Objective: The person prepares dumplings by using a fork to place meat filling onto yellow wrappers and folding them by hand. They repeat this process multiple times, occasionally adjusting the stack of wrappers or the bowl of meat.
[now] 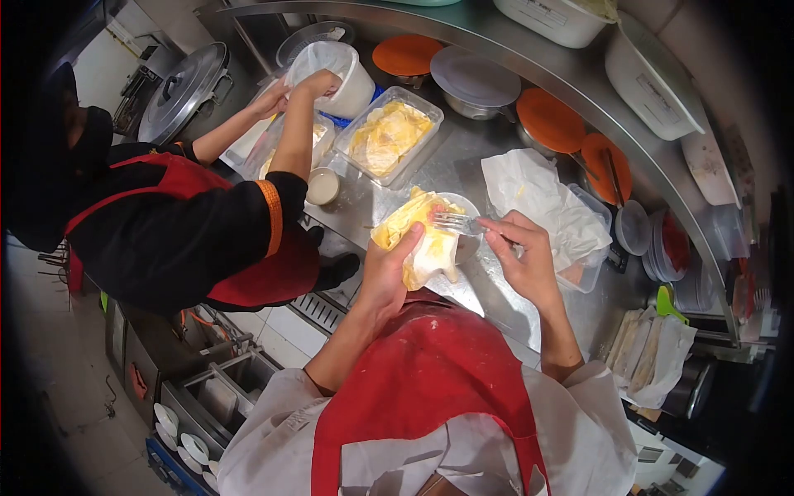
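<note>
My left hand (390, 263) is closed on a yellow, floppy dough wrapper (411, 217) with a pale, whitish patch toward its lower part. A metal fork (460, 223) sits in my right hand (523, 252), pinched by the handle, its tines right at the wrapper's surface. Just behind the wrapper, a white round bowl (461, 202) shows only partly. Farther off on the steel counter, a clear plastic container (430, 146) holds more yellow sheets dusted with white. To the right of my hands lies crumpled white paper (529, 194) over another clear container (591, 277).
At the left, a person in a red apron (178, 178) reaches into a white tub (351, 78). A small cup (322, 186) stands near that person's arm. Orange lids (550, 120) cover pots along the back, under a steel shelf (571, 62) with white bins.
</note>
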Demonstrator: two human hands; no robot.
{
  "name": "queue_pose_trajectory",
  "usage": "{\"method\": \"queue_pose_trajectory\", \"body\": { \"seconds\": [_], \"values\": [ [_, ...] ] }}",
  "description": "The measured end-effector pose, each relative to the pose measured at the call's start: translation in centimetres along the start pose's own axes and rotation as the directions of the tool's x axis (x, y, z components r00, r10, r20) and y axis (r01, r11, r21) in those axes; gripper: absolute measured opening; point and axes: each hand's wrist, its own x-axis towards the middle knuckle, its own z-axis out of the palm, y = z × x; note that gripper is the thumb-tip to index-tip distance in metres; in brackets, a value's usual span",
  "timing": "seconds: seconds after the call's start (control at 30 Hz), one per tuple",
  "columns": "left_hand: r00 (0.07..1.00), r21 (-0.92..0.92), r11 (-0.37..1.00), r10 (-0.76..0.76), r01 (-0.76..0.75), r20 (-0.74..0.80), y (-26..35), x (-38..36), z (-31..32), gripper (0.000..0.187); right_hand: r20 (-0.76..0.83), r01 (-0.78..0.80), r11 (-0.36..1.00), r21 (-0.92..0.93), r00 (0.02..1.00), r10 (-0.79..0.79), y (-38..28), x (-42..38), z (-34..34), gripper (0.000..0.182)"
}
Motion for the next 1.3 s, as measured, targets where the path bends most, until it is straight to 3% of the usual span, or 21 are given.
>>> {"method": "queue_pose_trajectory", "body": {
  "seconds": [0.1,0.2,0.3,0.43,0.57,0.67,0.73,0.8,0.87,0.97,1.07,1.17,1.3],
  "values": [
    [1.000,0.018,1.000,0.002,-0.002,0.007,0.1,-0.1,0.0,0.041,0.012,0.019,0.999,0.028,1.000,-0.019,-0.2,0.3,0.0,0.020],
    [0.999,0.033,0.999,0.012,-0.010,-0.039,0.0,-0.3,0.0,0.043,-0.043,-0.110,0.974,0.196,0.992,0.120,-0.3,-0.3,-0.2,0.022],
    [0.993,0.009,0.996,0.087,-0.086,-0.081,-0.5,-0.2,0.4,0.040,0.177,-0.444,0.853,0.273,0.895,0.410,-2.0,-1.6,-0.6,0.025],
    [0.971,0.034,0.980,0.200,-0.197,-0.131,-0.8,-0.5,1.3,0.035,0.306,-0.534,0.723,0.438,0.845,0.439,-1.7,-2.6,1.3,0.026],
    [0.946,0.143,0.952,0.290,-0.270,-0.143,-1.5,-0.2,1.0,0.034,0.297,-0.533,0.671,0.515,0.845,0.444,-1.7,-2.5,2.4,0.030],
    [0.941,0.172,0.946,0.303,-0.276,-0.152,-1.5,-0.2,1.1,0.034,0.255,-0.516,0.739,0.433,0.857,0.448,-2.2,-2.4,2.9,0.028],
    [0.938,0.142,0.949,0.304,-0.282,-0.166,-1.6,0.0,1.3,0.034,0.040,-0.237,0.948,0.212,0.972,0.233,-1.8,-2.4,4.0,0.026],
    [0.942,0.114,0.958,0.282,-0.265,-0.183,-1.4,0.1,1.3,0.034,-0.074,-0.058,0.998,0.031,0.995,0.060,-1.8,-2.3,4.5,0.026],
    [0.952,0.086,0.971,0.235,-0.222,-0.198,-1.3,0.2,1.2,0.035,-0.134,0.003,0.998,-0.057,0.991,-0.011,-1.9,-2.1,4.6,0.026],
    [0.958,0.073,0.976,0.218,-0.207,-0.187,-1.2,0.3,1.1,0.035,-0.100,-0.026,0.996,-0.080,0.995,0.018,-2.7,-1.7,4.3,0.027],
    [0.976,0.062,0.983,0.177,-0.171,-0.125,-0.7,0.2,1.1,0.038,-0.122,0.041,0.986,-0.163,0.991,-0.061,-2.4,-1.6,4.1,0.027],
    [0.977,0.051,0.984,0.176,-0.171,-0.122,-0.5,0.2,1.2,0.039,-0.179,0.214,0.957,-0.194,0.952,-0.249,-1.8,-0.8,3.1,0.027],
    [0.988,0.018,0.991,0.131,-0.130,-0.084,0.5,-0.4,2.0,0.039,-0.122,-0.099,0.993,0.064,0.987,0.106,-1.4,-0.4,1.6,0.021]
  ]
}}
